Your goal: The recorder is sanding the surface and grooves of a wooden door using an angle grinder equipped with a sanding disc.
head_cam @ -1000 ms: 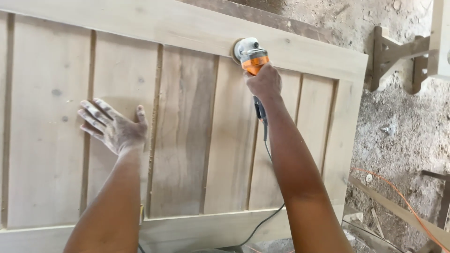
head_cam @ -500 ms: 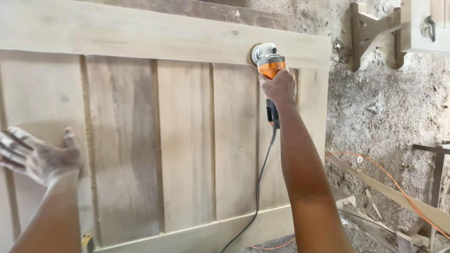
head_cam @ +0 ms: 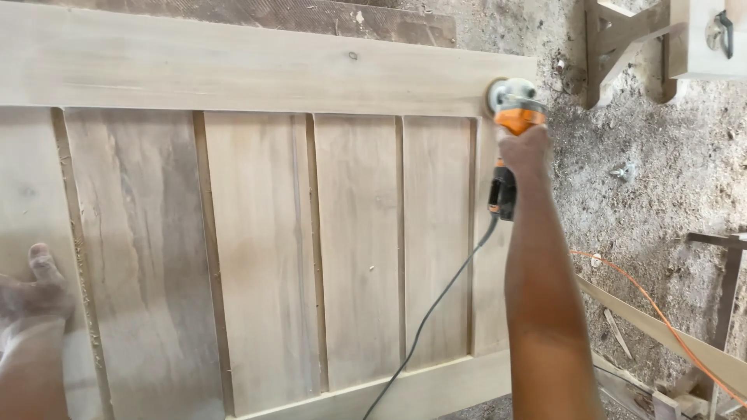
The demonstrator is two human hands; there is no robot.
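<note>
Right hand [head_cam: 523,152] (clenched) round sander [head_cam: 510,105]

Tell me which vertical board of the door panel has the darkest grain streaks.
The wide board second from the left, just right of the left hand. Dark brownish streaks run down it; the boards toward the sander are pale and even.

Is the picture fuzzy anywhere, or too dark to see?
Head view: even daylight, no glare; the wooden door panel looks sharp; the left hand at the frame edge is slightly soft and cut off; the right hand on the orange sander is clear.
</note>
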